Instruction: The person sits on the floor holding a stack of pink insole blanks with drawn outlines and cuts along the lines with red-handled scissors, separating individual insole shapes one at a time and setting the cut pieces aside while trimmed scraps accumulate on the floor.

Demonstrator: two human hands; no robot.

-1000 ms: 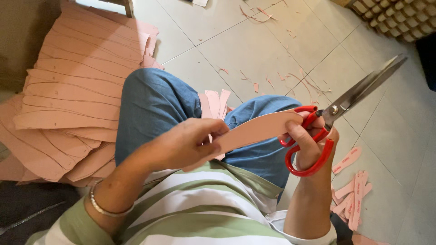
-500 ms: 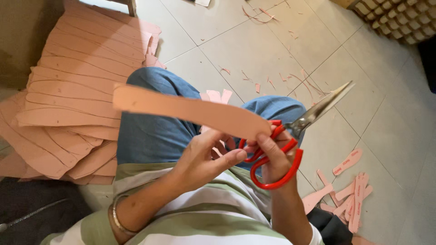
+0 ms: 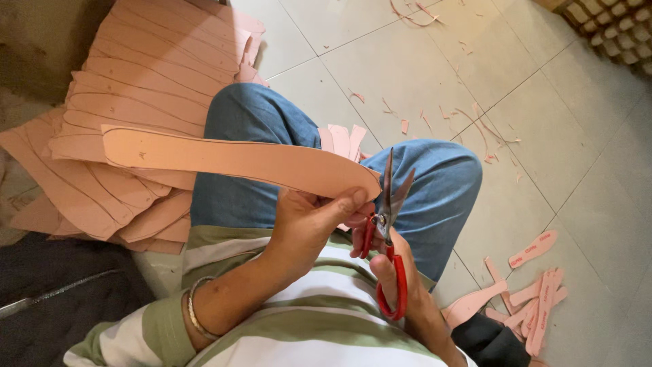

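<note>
Left hand [image 3: 309, 221] pinching, right hand [image 3: 387, 261] gripping

Long pink sole-shaped strip [image 3: 238, 160], red-handled scissors [image 3: 388, 231].

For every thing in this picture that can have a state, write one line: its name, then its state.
scissors: blades open at the strip's tip
pink strip: held level, uncut at its end
left hand: pinching the strip
right hand: gripping the red handles
stack of pink strips: piled, fanned out
pink offcuts: scattered on floor

Salmon-pink strip [image 3: 238, 160], red-handled scissors [image 3: 388, 245], blue jeans [image 3: 272, 129], green-and-white striped shirt [image 3: 272, 326], pale grey floor tiles [image 3: 421, 61].
</note>
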